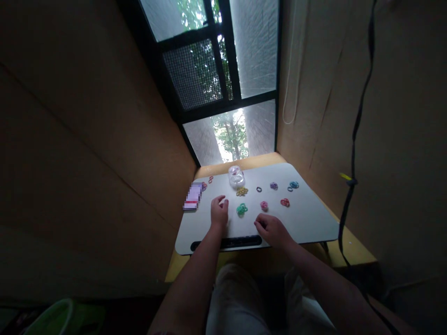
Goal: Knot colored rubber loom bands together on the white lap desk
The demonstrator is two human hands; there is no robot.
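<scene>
On a white table (310, 216), my left hand (220, 211) rests just left of a green pile of rings (241, 209), fingers apart and curved, nothing visible between them. My right hand (273, 229) is closed, thumb and fingers pressed together below the pink rings (264, 205); whatever it may hold is too small to name. Farther back lie yellow rings (241, 191), one dark ring (259, 189), purple rings (274, 185) and blue rings (294, 185). Red rings (285, 202) sit to the right of the pink ones.
A clear jar (236, 177) stands at the table's back. At the left edge lies a blurred, pale purple flat object (193, 197), with orange-red rings (210, 179) nearby. A black slotted strip (241, 241) runs along the front edge. A dark cord (356, 121) hangs at the right.
</scene>
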